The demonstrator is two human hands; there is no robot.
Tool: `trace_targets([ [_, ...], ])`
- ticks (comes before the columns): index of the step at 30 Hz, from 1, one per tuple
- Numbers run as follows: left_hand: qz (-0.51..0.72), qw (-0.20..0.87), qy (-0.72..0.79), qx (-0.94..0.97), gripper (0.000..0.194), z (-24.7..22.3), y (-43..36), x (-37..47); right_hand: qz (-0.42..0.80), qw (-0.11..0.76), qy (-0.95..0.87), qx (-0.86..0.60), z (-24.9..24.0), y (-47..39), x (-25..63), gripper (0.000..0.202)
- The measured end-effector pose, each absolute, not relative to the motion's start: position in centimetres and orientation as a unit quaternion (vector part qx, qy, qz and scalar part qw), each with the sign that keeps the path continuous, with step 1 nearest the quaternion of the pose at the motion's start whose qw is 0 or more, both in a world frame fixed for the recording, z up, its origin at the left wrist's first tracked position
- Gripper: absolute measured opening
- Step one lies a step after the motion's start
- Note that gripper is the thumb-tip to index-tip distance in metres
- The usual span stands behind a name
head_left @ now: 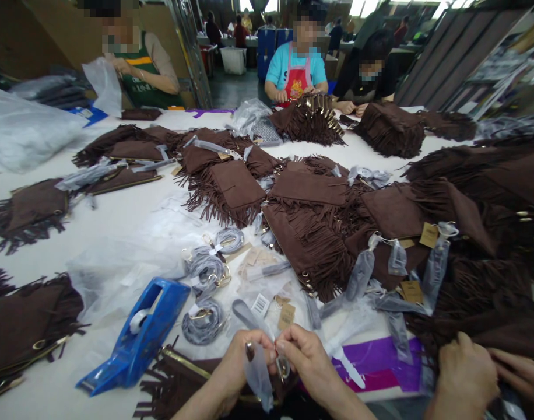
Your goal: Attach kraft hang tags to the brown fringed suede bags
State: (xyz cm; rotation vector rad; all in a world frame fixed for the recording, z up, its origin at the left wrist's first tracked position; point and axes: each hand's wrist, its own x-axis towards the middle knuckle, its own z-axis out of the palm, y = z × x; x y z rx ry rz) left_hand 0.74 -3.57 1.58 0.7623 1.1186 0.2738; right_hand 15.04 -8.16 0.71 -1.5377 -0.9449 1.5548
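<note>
My left hand (245,364) and my right hand (305,357) meet at the front centre, fingertips pinched close together. From the left hand's fingers hangs a plastic-wrapped strap (259,376) with metal fittings. A metal clasp (283,368) shows under the right fingertips; what exactly they pinch is hidden. Beneath both hands lies a dark brown fringed bag (192,373) with a gold zip, partly covered by my forearms. Just beyond the fingers are a tan tag (287,315), a white barcode label (260,305) and a grey looped strap (245,314).
A blue tape dispenser (138,332) stands left, beside coiled straps (202,322). Brown fringed bags (311,184) spread across the white table (118,216). A co-worker's hand (466,370) is close at right, near a purple sheet (380,359). People work across the table.
</note>
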Motion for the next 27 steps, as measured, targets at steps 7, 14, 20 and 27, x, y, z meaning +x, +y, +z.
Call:
trace_targets([
  [7,0.176,0.773,0.512,0.33,0.028,1.5,-3.9,0.4,0.585,0.335,-0.421,-0.607,0.4,-8.6,16.5,0.034],
  [14,0.184,0.778,0.506,0.323,0.031,1.3,-4.0,0.4,0.542,0.324,-0.477,-0.612,0.9,-8.6,17.6,0.024],
  [20,0.215,0.778,0.512,0.293,0.031,1.2,-4.0,0.5,0.511,0.348,-0.501,-0.605,1.4,-7.9,15.1,0.01],
  [27,0.271,0.844,0.433,0.164,0.027,-0.2,-3.9,0.5,0.547,0.35,-0.478,-0.591,0.0,-7.9,18.4,0.014],
])
